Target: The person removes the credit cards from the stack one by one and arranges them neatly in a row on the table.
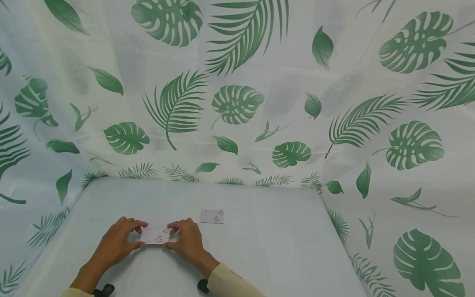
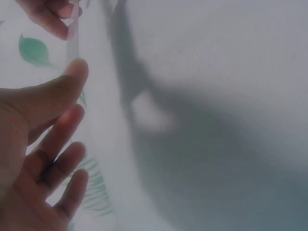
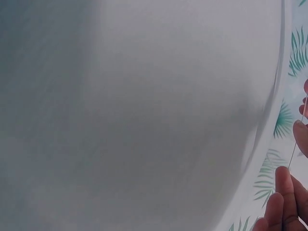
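Observation:
Both hands hold a thin, pale pink card (image 1: 154, 234) with a small flower print, raised over the white table. My left hand (image 1: 118, 242) pinches its left end between thumb and index finger. At the other end, my right hand (image 1: 188, 242) pinches in the same way. In the left wrist view the card (image 2: 72, 45) shows almost edge-on, and the left hand's lower fingers (image 2: 71, 156) stay off it, loosely bent. A second flower-printed pink card (image 1: 212, 216) lies on the table, beyond the right hand and to its right.
The white tabletop (image 1: 282, 247) spreads under and around the hands. Pale sheeting (image 1: 245, 165) with green leaf prints rises behind it and along both sides. Black straps (image 1: 105, 290) circle the wrists below light sleeves.

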The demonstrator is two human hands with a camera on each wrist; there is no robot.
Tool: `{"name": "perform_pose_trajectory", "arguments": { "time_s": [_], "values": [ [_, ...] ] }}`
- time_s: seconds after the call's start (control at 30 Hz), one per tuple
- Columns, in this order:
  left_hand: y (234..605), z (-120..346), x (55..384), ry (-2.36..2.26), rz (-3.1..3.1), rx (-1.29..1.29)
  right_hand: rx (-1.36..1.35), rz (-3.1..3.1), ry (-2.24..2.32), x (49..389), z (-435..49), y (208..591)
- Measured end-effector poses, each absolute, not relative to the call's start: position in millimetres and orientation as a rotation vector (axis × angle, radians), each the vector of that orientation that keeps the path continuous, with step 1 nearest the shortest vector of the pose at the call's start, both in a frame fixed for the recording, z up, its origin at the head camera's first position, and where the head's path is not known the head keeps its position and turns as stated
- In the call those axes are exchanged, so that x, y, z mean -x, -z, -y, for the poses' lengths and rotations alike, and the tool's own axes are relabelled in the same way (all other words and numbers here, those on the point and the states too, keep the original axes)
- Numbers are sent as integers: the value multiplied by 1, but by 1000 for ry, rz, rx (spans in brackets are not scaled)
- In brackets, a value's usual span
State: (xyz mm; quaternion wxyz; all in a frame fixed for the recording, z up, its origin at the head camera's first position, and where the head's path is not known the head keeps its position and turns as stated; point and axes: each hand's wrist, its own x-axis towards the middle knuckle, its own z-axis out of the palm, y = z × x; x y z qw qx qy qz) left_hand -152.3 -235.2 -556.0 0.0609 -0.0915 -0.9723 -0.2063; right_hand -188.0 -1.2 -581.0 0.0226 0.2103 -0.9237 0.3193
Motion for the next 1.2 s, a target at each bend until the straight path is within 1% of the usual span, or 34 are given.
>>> {"name": "perform_pose_trajectory", "arguments": {
  "time_s": [0.57, 0.73, 0.97, 1.2],
  "values": [
    [558, 254, 145, 630, 2980, 243, -709, 2847, -906, 183, 21, 587],
    [561, 258, 144, 612, 2997, 229, -691, 2883, -887, 182, 27, 593],
    [563, 264, 143, 612, 3021, 195, -662, 2923, -912, 178, 35, 590],
    [564, 269, 140, 612, 3042, 166, -697, 2903, -914, 176, 40, 591]
  ]
}}
